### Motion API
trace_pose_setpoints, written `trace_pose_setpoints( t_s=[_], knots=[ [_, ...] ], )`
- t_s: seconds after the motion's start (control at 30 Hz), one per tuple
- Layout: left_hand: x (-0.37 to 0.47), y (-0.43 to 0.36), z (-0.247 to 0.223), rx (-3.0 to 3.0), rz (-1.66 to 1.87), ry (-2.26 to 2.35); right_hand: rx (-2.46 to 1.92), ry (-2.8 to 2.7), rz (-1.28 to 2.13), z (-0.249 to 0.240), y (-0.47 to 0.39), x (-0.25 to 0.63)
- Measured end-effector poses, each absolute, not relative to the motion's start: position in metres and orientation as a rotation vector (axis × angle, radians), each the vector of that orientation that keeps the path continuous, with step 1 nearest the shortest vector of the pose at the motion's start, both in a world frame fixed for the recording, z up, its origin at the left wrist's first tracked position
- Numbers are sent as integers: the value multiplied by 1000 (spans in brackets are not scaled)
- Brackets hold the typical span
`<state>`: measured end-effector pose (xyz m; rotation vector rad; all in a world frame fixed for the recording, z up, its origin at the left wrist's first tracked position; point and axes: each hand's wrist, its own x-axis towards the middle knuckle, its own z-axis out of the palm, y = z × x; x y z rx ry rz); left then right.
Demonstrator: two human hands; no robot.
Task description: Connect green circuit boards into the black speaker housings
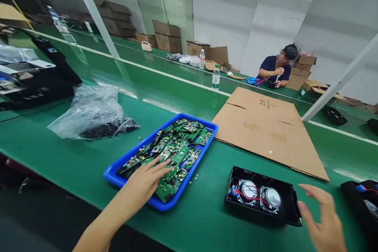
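Note:
My left hand (147, 177) hovers over or rests on a heap of green circuit boards (180, 151), fingers spread and holding nothing visible. The boards fill a blue plastic tray (171, 204). To the right, my right hand (323, 216) is open beside the end of a black speaker housing (256, 214); whether a fingertip touches its edge I cannot tell. Inside the housing sit two round speaker drivers (272, 199) with red and dark wires and a small blue part near the left end.
A flat cardboard sheet (260, 134) lies behind the housing. Clear plastic bags (94, 110) and a black case (38, 82) are at left. Another black housing (358, 204) stands at far right. A water bottle (216, 77) is by the divider; a person (274, 67) works beyond it.

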<state>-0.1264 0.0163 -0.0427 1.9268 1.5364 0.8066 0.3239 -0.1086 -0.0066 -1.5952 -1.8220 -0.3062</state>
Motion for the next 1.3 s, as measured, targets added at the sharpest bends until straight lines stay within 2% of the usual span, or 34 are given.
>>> trace_pose_setpoints(
  t_s=[0.13,0.37,0.47,0.63,0.73,0.8,0.9,1.03,1.13,1.23,1.3],
  knots=[
    [-129,32,-39,1992,713,1490,-1450,-2040,-139,-19,-90,279],
    [-133,41,-22,2073,664,1416,-1566,-2167,118,-11,-80,253],
    [-139,48,-18,2123,651,1422,-1514,-2135,289,5,-80,257],
    [-138,53,0,2107,786,1566,-1360,-1915,366,19,-77,262],
    [-114,40,10,1798,1143,1618,-1263,-1706,433,13,-72,251],
    [-86,26,12,1455,1395,1470,-1197,-1522,514,9,-70,237],
    [-36,3,8,972,1356,1042,-1088,-1274,845,1,-69,211],
    [18,-19,-4,588,1194,909,-1023,-1123,1241,-15,-71,186],
    [36,-27,-14,465,1072,862,-1144,-1385,1092,-23,-72,181],
    [39,-33,-20,376,973,811,-1186,-1711,602,-24,-70,180],
    [38,-37,-24,329,957,784,-1164,-1795,416,-22,-68,181]
  ],
)
